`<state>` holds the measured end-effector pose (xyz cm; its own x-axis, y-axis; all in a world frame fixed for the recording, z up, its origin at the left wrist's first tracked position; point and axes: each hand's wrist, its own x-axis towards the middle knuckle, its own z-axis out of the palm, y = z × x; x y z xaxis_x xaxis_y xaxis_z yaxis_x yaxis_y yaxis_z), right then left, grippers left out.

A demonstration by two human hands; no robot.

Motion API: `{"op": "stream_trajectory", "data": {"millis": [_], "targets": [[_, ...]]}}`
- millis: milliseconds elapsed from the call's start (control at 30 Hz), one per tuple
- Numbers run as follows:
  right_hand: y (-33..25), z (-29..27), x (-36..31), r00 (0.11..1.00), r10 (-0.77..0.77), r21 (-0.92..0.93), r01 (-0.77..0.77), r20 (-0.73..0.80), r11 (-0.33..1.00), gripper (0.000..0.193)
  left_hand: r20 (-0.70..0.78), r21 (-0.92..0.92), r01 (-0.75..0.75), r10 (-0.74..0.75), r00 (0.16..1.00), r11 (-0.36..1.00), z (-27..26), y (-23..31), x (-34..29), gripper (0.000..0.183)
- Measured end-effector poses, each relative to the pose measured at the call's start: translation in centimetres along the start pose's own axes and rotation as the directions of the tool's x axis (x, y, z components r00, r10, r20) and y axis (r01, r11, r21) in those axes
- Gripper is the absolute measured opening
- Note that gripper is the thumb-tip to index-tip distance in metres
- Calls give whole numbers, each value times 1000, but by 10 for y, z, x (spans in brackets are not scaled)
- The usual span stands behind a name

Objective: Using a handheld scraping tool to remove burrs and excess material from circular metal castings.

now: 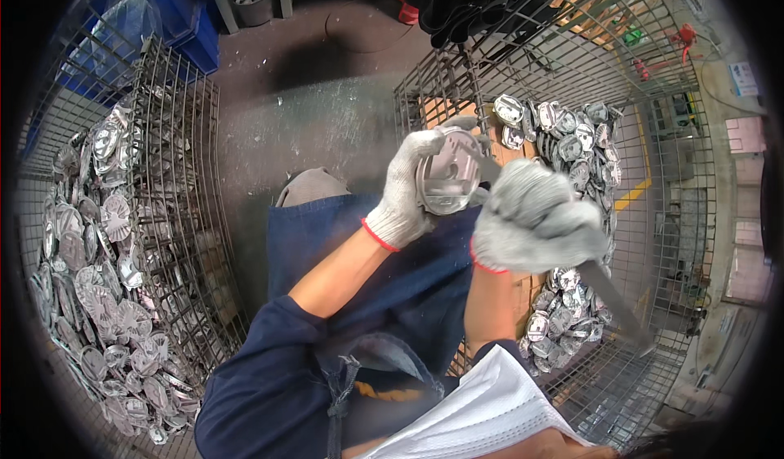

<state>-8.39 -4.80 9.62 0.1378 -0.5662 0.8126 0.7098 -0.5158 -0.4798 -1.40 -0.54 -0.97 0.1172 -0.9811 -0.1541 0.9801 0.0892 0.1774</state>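
My left hand point(408, 185), in a pale knitted glove with a red cuff, grips a rounded silvery cast metal part point(451, 171) by its edge. The part's recessed face is turned up toward me. In my right hand point(535, 218), gloved the same way and somewhat blurred, is a long flat grey metal file point(614, 300). One end of the file sticks out behind the fist; the other reaches the right edge of the cast part. Whether the two touch is hard to make out.
A wire cage point(184, 206) on the left is heaped with similar cast parts point(114, 296). At right, another wire cage point(670, 287) holds more castings point(584, 144) over brown board. Blue bins point(184, 22) stand far left, and a grey bucket point(253, 6) is at the back.
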Motion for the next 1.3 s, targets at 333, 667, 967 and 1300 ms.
{"op": "stream_trajectory", "data": {"millis": [333,667,967,1300], "targets": [[-52,-35,3,999,-18,7,18,-27,1000,61,7,-152,99,-99,995,983,-4,5,8,67],[-32,-48,0,994,91,133,-82,-60,988,65,212,-90,92,-71,975,992,1,5,-2,84],[-21,-40,-14,997,70,58,-68,-32,996,61,108,15,67,-69,992,998,7,8,-4,83],[-32,-40,-30,995,26,20,-24,-100,1000,66,159,-21,59,-55,986,998,9,9,-5,82]]}}
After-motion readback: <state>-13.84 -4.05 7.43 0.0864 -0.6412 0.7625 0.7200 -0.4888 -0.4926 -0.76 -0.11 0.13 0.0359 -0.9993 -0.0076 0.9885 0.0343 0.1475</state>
